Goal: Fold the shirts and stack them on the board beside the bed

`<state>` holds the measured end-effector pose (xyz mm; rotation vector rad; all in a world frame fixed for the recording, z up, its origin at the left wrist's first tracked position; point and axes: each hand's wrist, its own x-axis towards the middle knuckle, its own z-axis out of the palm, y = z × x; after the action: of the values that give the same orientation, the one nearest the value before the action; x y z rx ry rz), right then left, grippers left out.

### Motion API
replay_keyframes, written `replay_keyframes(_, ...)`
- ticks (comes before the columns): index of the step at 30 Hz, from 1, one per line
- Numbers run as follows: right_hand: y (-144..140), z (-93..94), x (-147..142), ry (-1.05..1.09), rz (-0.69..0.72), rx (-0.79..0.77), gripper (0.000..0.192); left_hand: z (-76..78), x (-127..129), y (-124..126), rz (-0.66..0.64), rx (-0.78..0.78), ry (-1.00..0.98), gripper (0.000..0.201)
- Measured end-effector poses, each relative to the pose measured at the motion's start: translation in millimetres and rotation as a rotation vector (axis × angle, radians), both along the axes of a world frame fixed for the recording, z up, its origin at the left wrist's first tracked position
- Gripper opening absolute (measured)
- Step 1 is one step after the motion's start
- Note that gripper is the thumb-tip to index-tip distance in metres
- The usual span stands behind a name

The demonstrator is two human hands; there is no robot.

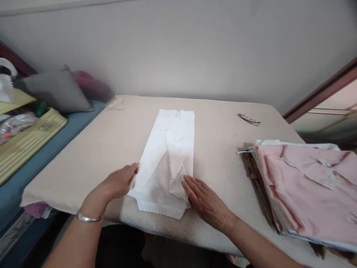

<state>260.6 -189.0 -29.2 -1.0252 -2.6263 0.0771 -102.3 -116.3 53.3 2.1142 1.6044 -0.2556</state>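
Observation:
A white garment [167,156] lies folded into a long strip on the beige padded board [92,156], running away from me. My left hand [118,183] grips its near left edge between fingers and thumb. My right hand [203,199] lies flat, fingers together, pressing the garment's near right corner where the cloth bunches up. A silver bangle [87,217] circles my left wrist.
A stack of folded clothes with a pink garment [309,193] on top sits at the right. A pair of glasses [249,119] lies at the far right of the board. A grey cushion [55,89] and a yellow ribbed case [28,139] lie on the blue surface at left.

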Motion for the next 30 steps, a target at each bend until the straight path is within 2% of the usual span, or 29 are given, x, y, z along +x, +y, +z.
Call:
replay_keyframes(5,-5,1.6,7,0.036,0.03,0.05,0.039,-19.3,9,-48,0.04,0.13,0.152,0.056)
replay_keyframes(8,-9,-1.1,9,-0.009,0.065,0.08,0.037,-28.0,13,-63,0.022,0.219,0.2,0.062)
replay_keyframes(13,-14,10.5,3,-0.141,0.073,0.014,0.04,-24.5,21,-63,-0.037,0.29,0.248,0.052)
replay_keyframes(19,-19,27.9,-2,-0.146,0.036,-0.07,0.048,-18.9,30,-59,0.008,0.281,0.296,0.044)
replay_keyframes(24,-19,28.4,-4,-0.131,0.039,-0.085,0.057,-21.1,28,-58,0.013,0.295,0.299,0.04)
replay_keyframes(30,-17,22.5,-11,-0.117,0.028,-0.068,0.052,-21.3,24,-54,-0.001,0.304,0.253,0.031)
